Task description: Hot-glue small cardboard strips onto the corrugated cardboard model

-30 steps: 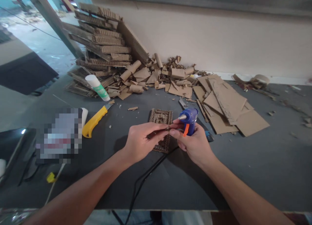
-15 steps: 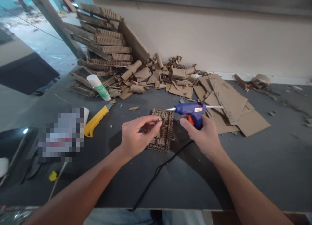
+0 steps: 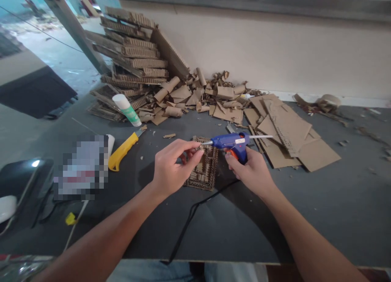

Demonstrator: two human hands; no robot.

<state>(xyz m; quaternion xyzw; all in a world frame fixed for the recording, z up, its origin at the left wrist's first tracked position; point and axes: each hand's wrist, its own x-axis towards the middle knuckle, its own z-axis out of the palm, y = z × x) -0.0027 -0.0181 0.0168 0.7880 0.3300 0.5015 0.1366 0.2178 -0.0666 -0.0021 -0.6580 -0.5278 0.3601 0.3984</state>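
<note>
Between thumb and fingertips, my left hand [image 3: 175, 164] pinches a small piece of corrugated cardboard [image 3: 200, 148]. My right hand [image 3: 253, 172] is wrapped around the grip of a blue hot glue gun [image 3: 229, 141], a finger by its orange trigger. The metal nozzle points left and reaches the pinched piece; whether they touch is hard to tell. A glue stick [image 3: 261, 136] pokes out of the gun's back. Below the left fingers lies a small rectangular cardboard panel [image 3: 207, 178] with corrugated strips on it, partly hidden by that hand.
A yellow utility knife [image 3: 124, 151] and a white-green tube [image 3: 126, 110] lie left. Behind stand stacked cardboard frames [image 3: 140, 52] and scraps [image 3: 195, 96]. Flat cardboard sheets [image 3: 319, 153] are at right. The gun's black cord [image 3: 192, 212] crosses the dark table toward its front edge.
My right hand has moved left with the glue gun, bringing its nozzle to the small cardboard piece. My left hand keeps its pinch, almost in place.
</note>
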